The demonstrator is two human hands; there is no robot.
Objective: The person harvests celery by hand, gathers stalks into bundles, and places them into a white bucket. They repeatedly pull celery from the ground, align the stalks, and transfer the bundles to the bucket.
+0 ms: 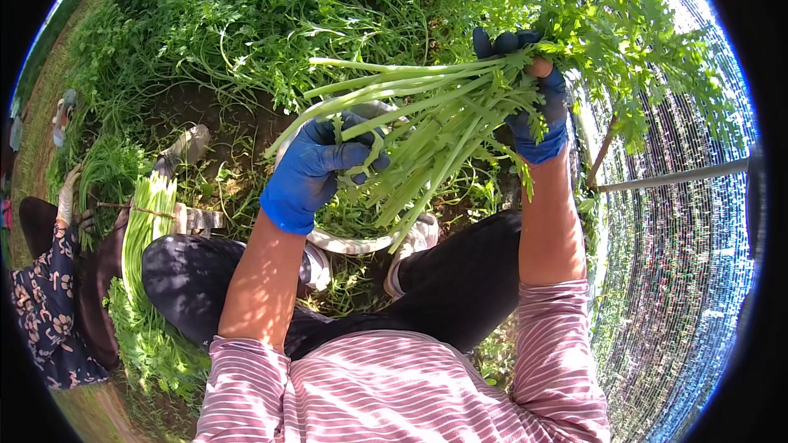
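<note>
In a blue glove, my right hand [532, 89] grips a bunch of leafy green stalks [443, 89] near their leaves, with the cut ends fanned out to the left. My left hand [329, 163], gloved in blue too, is at the lower stalks; a torn leafy sprig [369, 154] shows at its thumb and fingers. Below the hands, between my shoes, stands a round pale-rimmed container [354, 245], mostly hidden by the bunch and my left hand. Leaves lie inside it.
Dense leafy plants [246, 12] grow ahead. At left, a tied bundle of stalks [148, 227] lies beside my knee, near a small wooden stool [200, 219]. A person in a flowered sleeve [46, 301] sits further left. Mesh netting [671, 258] and a pole [677, 175] stand at right.
</note>
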